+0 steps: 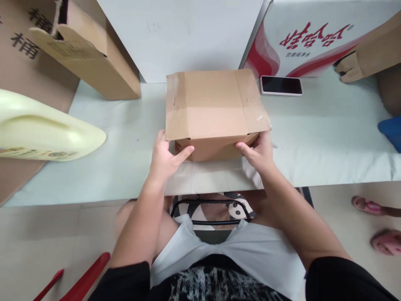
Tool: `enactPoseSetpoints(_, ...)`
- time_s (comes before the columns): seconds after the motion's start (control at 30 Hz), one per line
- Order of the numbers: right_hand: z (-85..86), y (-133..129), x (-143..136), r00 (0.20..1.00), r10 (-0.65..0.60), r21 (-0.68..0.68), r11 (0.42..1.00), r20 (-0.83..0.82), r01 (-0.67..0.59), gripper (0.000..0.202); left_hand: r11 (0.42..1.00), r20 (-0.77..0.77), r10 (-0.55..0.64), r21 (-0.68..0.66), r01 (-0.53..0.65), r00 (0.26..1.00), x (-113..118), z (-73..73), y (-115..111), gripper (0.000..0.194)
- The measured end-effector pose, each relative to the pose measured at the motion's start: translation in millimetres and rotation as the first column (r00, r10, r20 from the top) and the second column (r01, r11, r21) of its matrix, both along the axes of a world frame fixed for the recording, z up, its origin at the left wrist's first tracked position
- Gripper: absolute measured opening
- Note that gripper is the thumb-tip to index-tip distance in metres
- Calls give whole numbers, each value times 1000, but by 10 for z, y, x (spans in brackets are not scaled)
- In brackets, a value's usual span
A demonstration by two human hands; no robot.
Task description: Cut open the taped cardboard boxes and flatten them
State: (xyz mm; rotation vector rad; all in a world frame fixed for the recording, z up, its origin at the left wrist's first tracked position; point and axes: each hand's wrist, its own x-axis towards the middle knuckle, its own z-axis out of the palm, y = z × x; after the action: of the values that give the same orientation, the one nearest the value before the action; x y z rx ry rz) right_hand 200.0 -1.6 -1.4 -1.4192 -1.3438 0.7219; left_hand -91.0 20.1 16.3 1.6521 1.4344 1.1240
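A brown cardboard box (213, 104) rests near the front of the cloth-covered table, its flaps sticking out at the left and right. My left hand (166, 156) grips its near left corner, thumb along the front face and fingers behind the flap. At the near right corner, my right hand (258, 152) holds it the same way, with most fingers hidden under the right flap. A crumpled piece of clear plastic (252, 173) lies by my right wrist.
A phone (281, 85) lies right of the box. Behind stand a white carton (184, 33) and a red-and-white carton (313, 46). Another cardboard box (103, 67) and a pale yellow bottle (53, 129) are at left. A blue object (391, 131) sits at the right edge.
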Motion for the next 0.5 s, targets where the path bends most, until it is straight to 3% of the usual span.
enactPoseSetpoints(0.13,27,-2,32,990,-86,-81,994,-111,77,65,1000,257,10,-11,-8,966,2,76,-67,58)
enactPoseSetpoints(0.23,16,5,72,958,-181,-201,970,-222,136,66,990,344,-70,-94,108,936,-49,127,-103,57)
enactPoseSetpoints(0.33,55,26,73,927,-189,-195,972,-324,130,59,973,470,-118,-120,196,875,-148,141,-87,50)
enactPoseSetpoints(0.4,112,29,44,909,-121,-159,985,-400,61,54,985,500,-69,-101,137,863,-202,133,-44,45)
enactPoseSetpoints(0.5,202,-3,-15,856,-26,-114,993,-516,-38,51,996,416,11,-87,28,909,-239,96,28,31)
